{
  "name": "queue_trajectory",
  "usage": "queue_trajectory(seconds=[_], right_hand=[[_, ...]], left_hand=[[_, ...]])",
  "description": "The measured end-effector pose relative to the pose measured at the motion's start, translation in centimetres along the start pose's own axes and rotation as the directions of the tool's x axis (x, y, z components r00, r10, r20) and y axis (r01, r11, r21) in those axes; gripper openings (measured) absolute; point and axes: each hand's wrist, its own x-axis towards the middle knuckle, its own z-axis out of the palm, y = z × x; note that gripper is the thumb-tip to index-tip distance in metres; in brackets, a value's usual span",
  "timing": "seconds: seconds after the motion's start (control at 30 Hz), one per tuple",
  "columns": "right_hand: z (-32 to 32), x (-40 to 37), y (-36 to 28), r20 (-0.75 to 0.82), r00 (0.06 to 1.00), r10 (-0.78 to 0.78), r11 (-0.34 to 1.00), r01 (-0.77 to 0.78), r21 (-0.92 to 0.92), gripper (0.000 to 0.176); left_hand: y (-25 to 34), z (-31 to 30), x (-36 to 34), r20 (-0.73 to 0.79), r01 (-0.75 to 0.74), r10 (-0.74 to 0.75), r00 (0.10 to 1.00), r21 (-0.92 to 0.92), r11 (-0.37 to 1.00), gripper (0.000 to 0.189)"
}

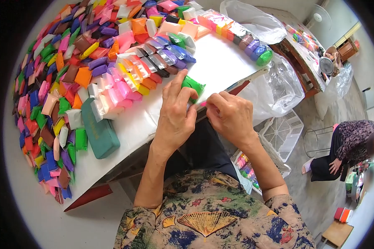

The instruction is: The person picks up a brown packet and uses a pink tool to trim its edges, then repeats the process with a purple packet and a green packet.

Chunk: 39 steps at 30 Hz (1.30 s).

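My left hand [175,114] is at the table's front edge, its fingers bent against a green packet [193,86] at the end of a row of coloured packets. Close on its right, my right hand [230,114] has thumb and forefinger pinched together, with a small bit of pink [203,103] at their tips. What the pink bit belongs to is too small to tell. Rows of clear-wrapped packets [143,68] in pink, yellow, orange, black and purple lie just beyond my left hand.
A large heap of coloured packets [72,74] covers the table's left side, beside a green case [99,128]. Another packet row [239,36] and plastic bags [278,85] are at the right. White baskets [281,135] stand below. A person [353,141] bends over at far right.
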Motion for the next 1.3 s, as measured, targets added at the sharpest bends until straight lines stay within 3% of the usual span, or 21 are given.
queue_trajectory(seconds=[0.23,0.33,0.73,1.3], right_hand=[[-0.8,-1.0,-1.0,-0.129,0.989,0.070,0.991,-0.055,0.120,0.010],[-0.4,-0.9,-0.5,-0.180,0.978,0.107,0.992,-0.093,0.084,0.009],[0.9,-0.8,-0.6,-0.183,0.974,0.132,0.986,-0.110,0.124,0.010],[0.1,0.1,-0.6,0.030,0.996,0.089,0.987,-0.092,0.129,0.010]], left_hand=[[0.2,-0.2,0.1,0.033,-0.032,0.032,0.999,0.014,0.999,0.024],[0.2,-0.4,0.1,0.035,-0.025,0.025,0.999,0.012,1.000,0.024],[0.2,-0.3,0.1,0.030,-0.002,0.003,1.000,-0.011,1.000,0.023],[0.0,-0.3,0.1,0.033,0.011,-0.011,0.999,-0.019,1.000,0.023]])
